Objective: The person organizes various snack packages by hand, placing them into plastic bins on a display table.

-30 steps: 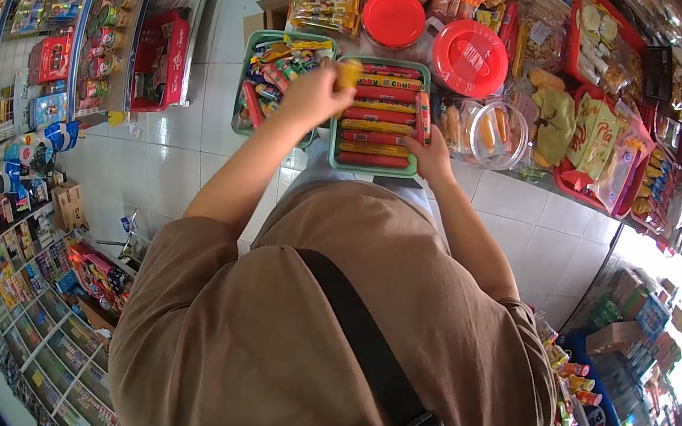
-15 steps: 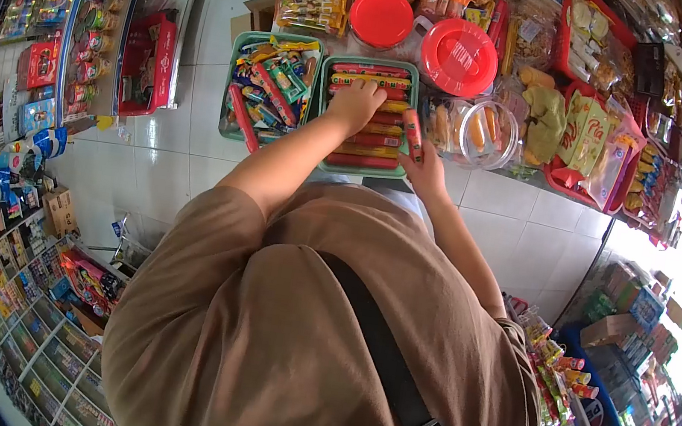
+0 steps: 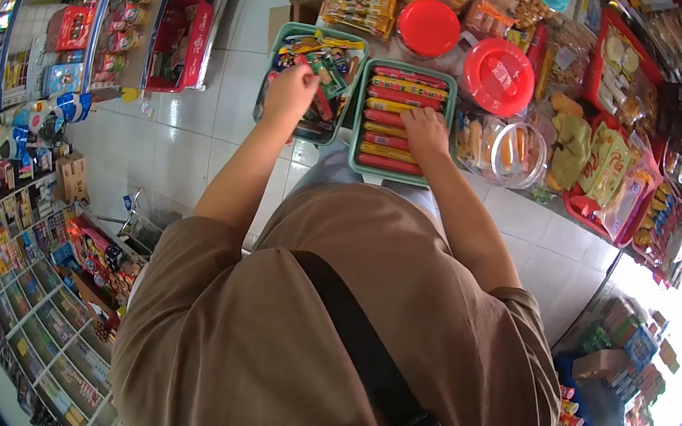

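Sorting snacks: left hand (image 3: 290, 91), grip unclear, in the mixed-sweets tray (image 3: 317, 31) at 11 o'clock; right hand (image 3: 426, 129) open on the sticks (image 3: 405, 85), next needing a pinch

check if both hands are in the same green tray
No, the left hand is in the tray of mixed snacks, while the right hand rests on the neighbouring tray of red and yellow sticks.

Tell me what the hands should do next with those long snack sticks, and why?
Probably the left hand should close on one snack in the left tray and lift it out. That tray is a jumbled pile, while the right tray holds red and yellow sticks in neat rows, and the right hand rests flat on them.
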Motion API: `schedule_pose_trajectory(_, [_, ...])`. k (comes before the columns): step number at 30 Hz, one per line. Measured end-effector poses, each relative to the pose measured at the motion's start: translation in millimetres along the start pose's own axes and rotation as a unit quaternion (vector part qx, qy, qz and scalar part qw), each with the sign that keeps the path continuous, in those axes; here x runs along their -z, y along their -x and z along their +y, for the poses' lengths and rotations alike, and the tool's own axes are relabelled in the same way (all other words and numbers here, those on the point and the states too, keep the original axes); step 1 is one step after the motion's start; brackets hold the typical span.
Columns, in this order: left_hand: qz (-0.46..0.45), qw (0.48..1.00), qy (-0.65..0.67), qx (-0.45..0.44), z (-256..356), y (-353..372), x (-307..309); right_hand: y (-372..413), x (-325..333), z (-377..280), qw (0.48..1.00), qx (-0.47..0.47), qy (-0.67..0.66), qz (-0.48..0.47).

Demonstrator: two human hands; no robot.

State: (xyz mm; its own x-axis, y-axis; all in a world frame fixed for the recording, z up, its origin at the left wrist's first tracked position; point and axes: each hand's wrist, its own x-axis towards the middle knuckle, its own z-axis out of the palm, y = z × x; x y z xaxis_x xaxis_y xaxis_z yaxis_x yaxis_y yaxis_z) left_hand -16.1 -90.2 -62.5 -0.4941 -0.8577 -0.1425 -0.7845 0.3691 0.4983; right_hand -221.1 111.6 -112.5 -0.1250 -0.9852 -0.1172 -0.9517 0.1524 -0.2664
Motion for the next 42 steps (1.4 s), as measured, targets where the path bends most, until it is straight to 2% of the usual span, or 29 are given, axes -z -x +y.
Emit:
schedule_pose_trajectory(2, [0.004, 0.997, 0.022, 0.079, -31.5, 8.6, 8.9, 0.5, -6.5, 3.4, 1.0, -0.003, -0.009, 0.008])
schedule_pose_trajectory(5, [-0.009, 0.995, 0.028, 0.098, -61.5, 20.1, 4.7, 3.1, -11.5, 7.0, 1.0, -0.001, -0.019, 0.014])
schedule_pose_trajectory(9, [-0.082, 0.989, 0.01, 0.123, -32.0, 24.8, 0.3, 2.5, -1.9, 2.4, 0.998, -0.019, -0.051, -0.036])
schedule_pose_trajectory(12, [-0.138, 0.985, -0.031, 0.103, -26.8, 11.3, -27.4, 10.1, -3.7, 0.0, 0.995, -0.038, -0.056, -0.072])
schedule_pose_trajectory(16, [-0.112, 0.987, -0.085, 0.082, -24.8, 1.2, -39.7, 11.5, 6.5, -5.6, 0.997, -0.058, -0.022, -0.043])
schedule_pose_trajectory(20, [-0.199, 0.96, 0.023, 0.196, -21.9, -2.3, -30.2, 8.1, 12.5, -5.4, 0.992, -0.087, -0.004, -0.097])
schedule_pose_trajectory(21, [-0.163, 0.968, 0.02, 0.188, -21.2, 2.3, -27.9, 8.3, 6.8, -4.7, 0.99, -0.102, -0.021, -0.099])
schedule_pose_trajectory(24, [-0.085, 0.992, -0.031, 0.09, -21.3, 21.9, -15.0, 8.3, -11.3, 0.3, 0.975, -0.164, -0.103, -0.106])
schedule_pose_trajectory(25, [-0.085, 0.992, 0.0, 0.093, -12.9, 29.1, -6.4, 6.9, -12.6, 2.0, 0.967, -0.189, -0.134, -0.103])
schedule_pose_trajectory(28, [-0.118, 0.986, 0.119, 0.004, 11.6, 51.1, 12.9, 13.0, -4.4, 6.0, 0.941, -0.205, -0.262, -0.063])
schedule_pose_trajectory(29, [-0.126, 0.984, 0.109, -0.056, 19.2, 56.4, 11.7, 14.5, -8.8, 6.8, 0.925, -0.229, -0.3, -0.043])
schedule_pose_trajectory(31, [-0.162, 0.968, 0.057, -0.184, 37.7, 61.9, 4.3, 20.4, -0.7, 8.8, 0.901, -0.219, -0.373, -0.018])
schedule_pose_trajectory(33, [-0.183, 0.924, -0.026, -0.334, 40.0, 58.8, -20.4, 19.9, -20.4, 23.5, 0.922, -0.234, -0.307, 0.017])
schedule_pose_trajectory(36, [-0.243, 0.909, -0.045, -0.335, 50.5, 60.4, -48.0, 17.6, 40.0, 22.2, 0.798, -0.38, -0.466, -0.042])
schedule_pose_trajectory(37, [-0.25, 0.911, -0.036, -0.325, 49.2, 58.5, -51.8, 17.2, 55.5, 23.0, 0.818, -0.356, -0.45, -0.055])
schedule_pose_trajectory(40, [-0.286, 0.903, -0.014, -0.322, 56.1, 52.2, -58.7, 31.6, 121.1, 14.6, 0.841, -0.227, -0.491, -0.007])
schedule_pose_trajectory(41, [-0.3, 0.894, -0.037, -0.33, 56.8, 50.2, -57.7, 33.8, 106.0, 25.5, 0.851, -0.162, -0.492, 0.089])
schedule_pose_trajectory(42, [-0.314, 0.886, -0.061, -0.336, 57.1, 49.0, -55.1, 36.4, 119.4, 35.4, 0.846, -0.188, -0.483, 0.127])
